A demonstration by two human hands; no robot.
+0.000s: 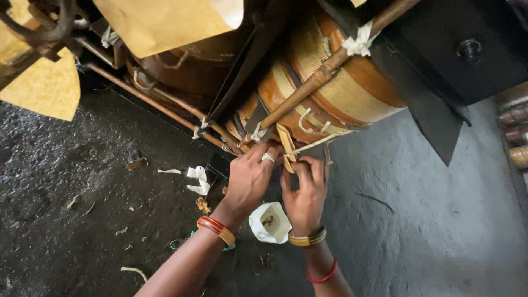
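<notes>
Head view, looking down on floor and large wound coil lying on its side. Left hand and right hand both at coil's lower edge, close together, nearly touching. White tape stretched from coil toward hands; end seems pinched by right thumb and forefinger, probably kept taut for tying. Flat tan strip hanging from coil just above both hands. Left fingers curled narrow against coil base, pressing or gripping near strip; what is held, if anything, cannot be told. Ring on one left finger. Right fingers bent narrow, closed on tape.

Both forearms reaching up from bottom of frame, wrists bent slightly inward, backs of hands toward camera. Orange-and-gold bangle on left wrist; gold bangle and red thread on right.

Copper tube running diagonally across coil, bound with white tie, evidently to fix it in place. More tubes beside coil at left. White cup on floor between wrists, within reach. Tape scraps on floor left of left hand. Tan paper sheets at upper left.
</notes>
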